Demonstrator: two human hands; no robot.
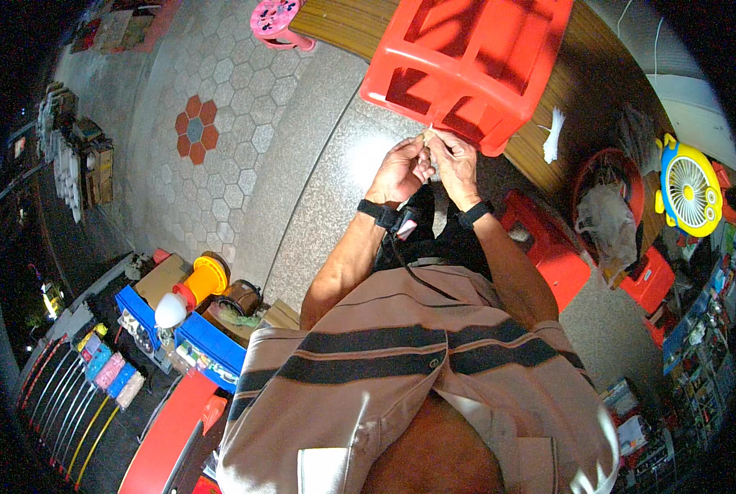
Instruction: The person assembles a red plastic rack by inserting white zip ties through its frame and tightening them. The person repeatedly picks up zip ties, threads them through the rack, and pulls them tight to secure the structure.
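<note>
- A red plastic stool (466,70) fills the upper centre of the frame, its openings facing the camera; it rests at the edge of a brown wooden tabletop (335,22), partly overhanging it.
- The left hand (400,172) and right hand (456,166) meet just below the stool's near edge, at the upper centre of the frame. The fingers of both are drawn together in a pinch, apparently on a small pale strip (428,132); its full shape is hidden by the fingertips.
- Whether any finger also presses on the stool I cannot tell; the right hand's lie nearest to its rim.
- The strip looks light, thin and flexible, likely easy to lose from the fingertips; a pinch near its ends, thumb against forefinger, should suit it best.
- The stool should be light for its bulk, stiff and rather smooth, so it may slide on the wood if pushed. Its bars and the edges of its openings offer the surest hold.
- A white bundle (554,136) of thin strands lies on the tabletop, right of the stool. A second red stool (561,263) stands at right of centre, beside the right forearm.
</note>
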